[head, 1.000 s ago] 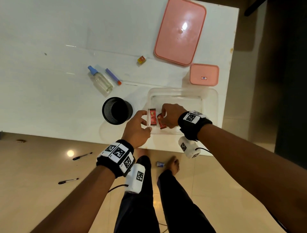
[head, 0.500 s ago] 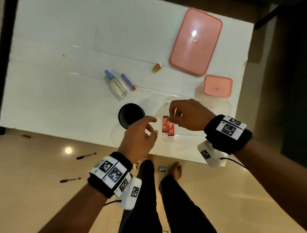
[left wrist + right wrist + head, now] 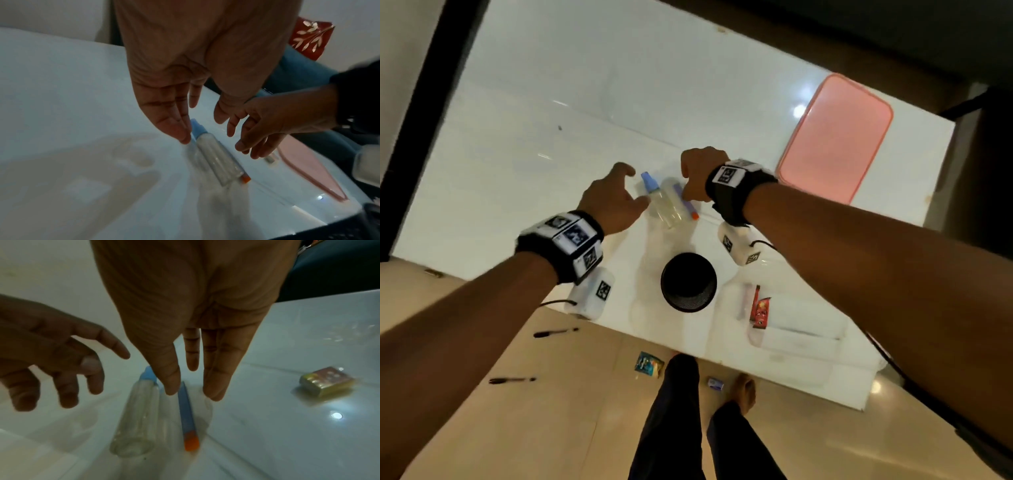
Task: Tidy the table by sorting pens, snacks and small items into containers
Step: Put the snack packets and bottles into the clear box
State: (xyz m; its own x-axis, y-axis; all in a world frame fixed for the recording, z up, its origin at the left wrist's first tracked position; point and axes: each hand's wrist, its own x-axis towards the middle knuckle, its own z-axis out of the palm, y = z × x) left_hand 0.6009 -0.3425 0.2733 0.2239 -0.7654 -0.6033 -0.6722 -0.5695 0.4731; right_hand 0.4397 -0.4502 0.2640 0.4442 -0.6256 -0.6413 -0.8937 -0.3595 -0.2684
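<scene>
A clear bottle with a blue cap lies on the white table, and a blue pen with an orange tip lies along its right side. My left hand hovers open over the bottle, fingertips beside the blue cap. My right hand is open with straight fingers pointing down, thumb and fingers on either side of the pen, which lies beside the bottle. Neither hand holds anything. A black mesh cup stands nearer me. Red snack packets lie in a clear container.
A large pink lid lies at the far right. A small yellow wrapped item sits right of the pen. On the floor are two pens, a blue packet and a small item by my feet.
Both hands left the snack packets in the clear container and moved away from me, past the mesh cup, to the bottle and the blue pen. The head view shifted.
</scene>
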